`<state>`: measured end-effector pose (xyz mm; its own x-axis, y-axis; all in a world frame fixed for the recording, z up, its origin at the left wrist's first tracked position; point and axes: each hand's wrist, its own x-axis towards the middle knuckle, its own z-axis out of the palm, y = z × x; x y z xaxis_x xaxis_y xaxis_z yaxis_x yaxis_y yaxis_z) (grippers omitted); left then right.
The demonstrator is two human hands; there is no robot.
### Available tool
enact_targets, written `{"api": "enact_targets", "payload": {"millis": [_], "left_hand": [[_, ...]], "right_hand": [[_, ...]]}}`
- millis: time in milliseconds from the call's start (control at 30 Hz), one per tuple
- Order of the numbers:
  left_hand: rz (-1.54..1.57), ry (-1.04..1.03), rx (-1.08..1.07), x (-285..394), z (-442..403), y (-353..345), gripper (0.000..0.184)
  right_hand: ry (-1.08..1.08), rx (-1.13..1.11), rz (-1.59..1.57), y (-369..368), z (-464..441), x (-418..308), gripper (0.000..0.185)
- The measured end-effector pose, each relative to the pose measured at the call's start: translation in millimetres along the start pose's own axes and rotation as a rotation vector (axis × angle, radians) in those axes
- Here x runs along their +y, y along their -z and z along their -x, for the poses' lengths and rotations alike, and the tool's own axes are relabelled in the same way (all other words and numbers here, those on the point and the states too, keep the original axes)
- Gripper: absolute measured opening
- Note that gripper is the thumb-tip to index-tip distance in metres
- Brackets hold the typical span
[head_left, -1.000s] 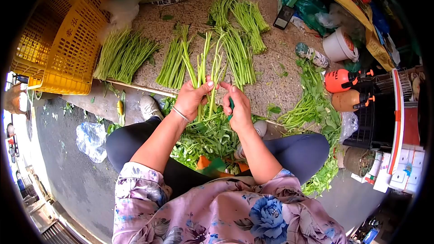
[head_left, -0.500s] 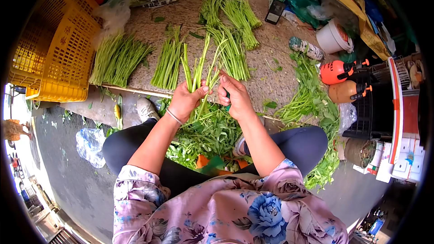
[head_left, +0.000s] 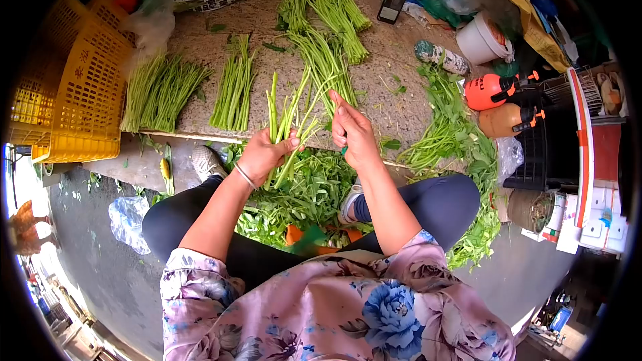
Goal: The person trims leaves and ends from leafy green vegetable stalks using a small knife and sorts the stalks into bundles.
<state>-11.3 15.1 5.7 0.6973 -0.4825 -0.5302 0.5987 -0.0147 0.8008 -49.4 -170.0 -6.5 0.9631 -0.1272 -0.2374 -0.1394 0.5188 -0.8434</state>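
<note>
My left hand, with a bracelet on its wrist, is closed around a loose bunch of green vegetable stems that look like water spinach. To its right is my right hand, its fingers curled round a small green object that is mostly hidden. The right thumb points up near the tips of the held stems. Beneath both hands, a heap of leafy greens lies between my legs. On the low stone surface ahead are a small stem bundle, a wider one and a larger pile.
Yellow plastic crates stand at the left. More leafy greens spread along the right. Beyond them are a red spray bottle, an orange one, a white bucket and a dark phone-like device.
My right hand has moved slightly away from the stems, its thumb now raised. My left hand still grips the bunch, now a little lower. The whole view has shifted slightly.
</note>
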Motion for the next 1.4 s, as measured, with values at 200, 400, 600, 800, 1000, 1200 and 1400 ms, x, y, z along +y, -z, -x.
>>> {"api": "enact_targets", "payload": {"millis": [200, 400, 600, 800, 1000, 1200, 1400], "left_hand": [[0.005, 0.036, -0.066, -5.7, 0.4, 0.6, 0.015], [0.081, 0.098, -0.042, -2.6, 2.6, 0.7, 0.015], [0.054, 0.139, -0.054, -7.5, -2.2, 7.1, 0.018], [0.097, 0.136, -0.034, -8.5, -1.3, 5.4, 0.018], [0.012, 0.094, -0.010, -9.1, -4.7, 18.6, 0.017], [0.128, 0.010, 0.132, -10.0, -4.4, 26.3, 0.012], [0.205, 0.004, 0.229, -5.8, -7.1, 30.7, 0.014]], "right_hand": [[0.038, 0.026, -0.110, -6.2, -12.0, -4.0, 0.038], [0.183, 0.289, 0.184, 24.1, -19.6, 16.8, 0.036], [-0.005, 0.029, -0.069, 9.8, 9.7, 16.3, 0.037], [-0.059, 0.029, -0.066, 5.0, 0.5, 21.3, 0.038], [0.030, 0.432, 0.280, 58.8, -10.3, 63.9, 0.034], [-0.136, 0.416, 1.208, 71.6, -53.2, 96.3, 0.025], [-0.121, 0.412, 1.545, 49.0, -121.4, 93.5, 0.021]]}}
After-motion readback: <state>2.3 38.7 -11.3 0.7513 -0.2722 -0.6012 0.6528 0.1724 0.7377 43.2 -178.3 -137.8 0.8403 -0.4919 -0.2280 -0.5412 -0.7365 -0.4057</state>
